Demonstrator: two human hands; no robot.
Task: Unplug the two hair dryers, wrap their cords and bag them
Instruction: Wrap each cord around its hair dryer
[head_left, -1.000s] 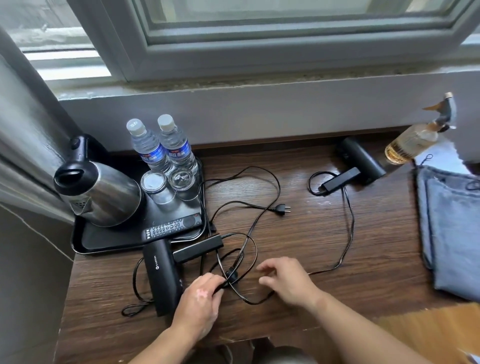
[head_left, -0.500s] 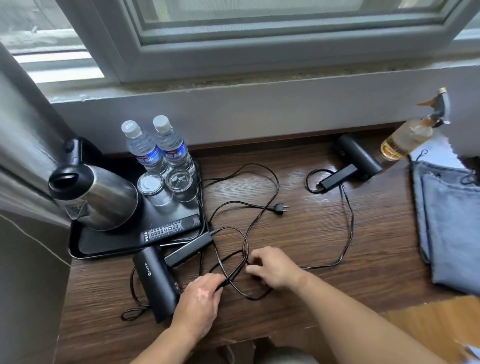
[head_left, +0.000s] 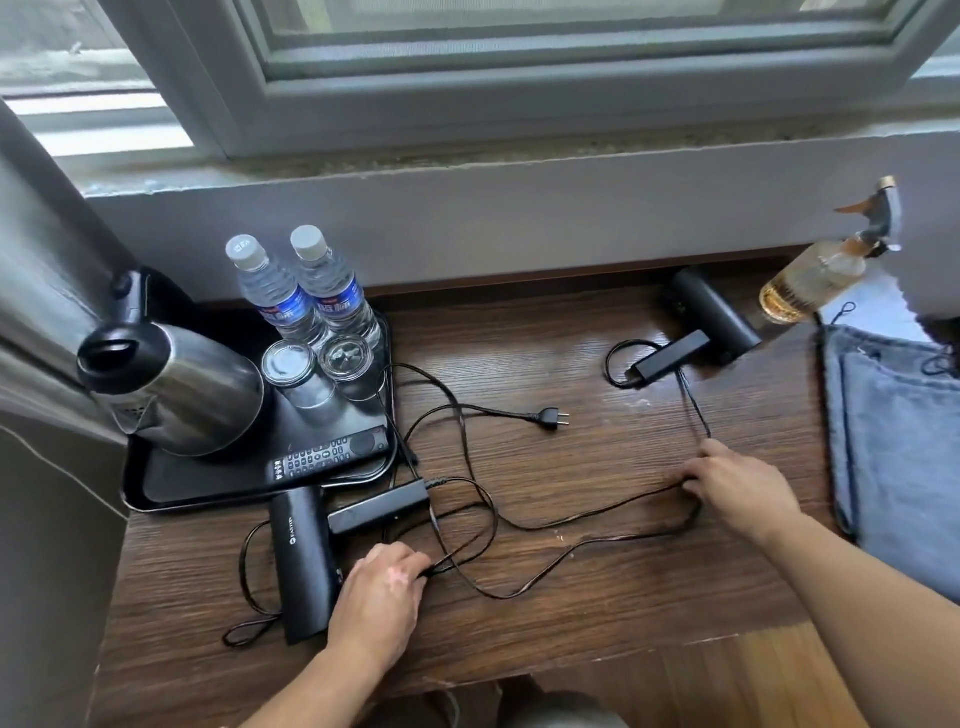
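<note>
Rightward has gone the right hand (head_left: 743, 488), away from the left hand (head_left: 382, 597), drawing a cord (head_left: 571, 519) out long between them. In the head view its fingers curl round that cord, which runs up from the grip to the far hair dryer (head_left: 711, 317). The left hand pinches the cord where it loops beside the near hair dryer (head_left: 304, 561), probably anchoring the tangle so strands part. A loose plug (head_left: 550, 418) lies beyond both grips, and the denim bag (head_left: 904, 441) is to the right.

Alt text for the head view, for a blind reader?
A person's left hand pinches tangled black cord beside the near hair dryer on a wooden desk, while the right hand grips cord further right. A second hair dryer lies at the back, a grey bag at right.
</note>
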